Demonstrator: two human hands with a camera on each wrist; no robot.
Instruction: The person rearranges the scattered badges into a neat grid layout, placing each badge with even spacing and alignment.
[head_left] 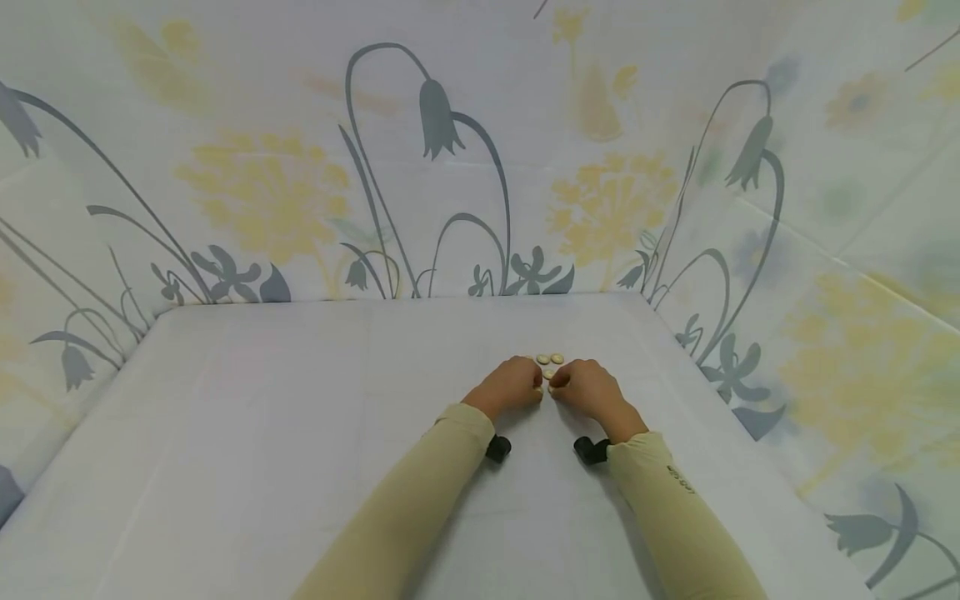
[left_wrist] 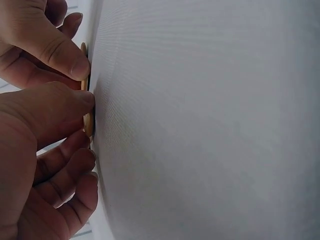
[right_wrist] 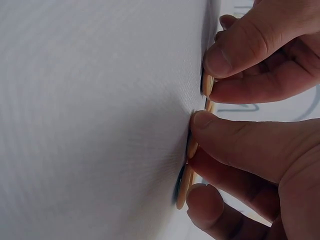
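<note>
Sleeves (head_left: 420, 500) in pale yellow run up from the near edge of the table (head_left: 262, 417), each with a black wrist mount. Both hands meet close to the far edge, right of centre, knuckles up. Left hand (head_left: 513, 385) pinches a thin tan disc (left_wrist: 88, 122) between thumb and forefinger, flat against the white cloth. Right hand (head_left: 588, 387) likewise pinches a disc (right_wrist: 186, 172) at its edge, fingers curled. Two more discs (head_left: 550, 358) lie just beyond the fingertips, side by side. Flowered cloth (head_left: 450, 167) walls the table.
</note>
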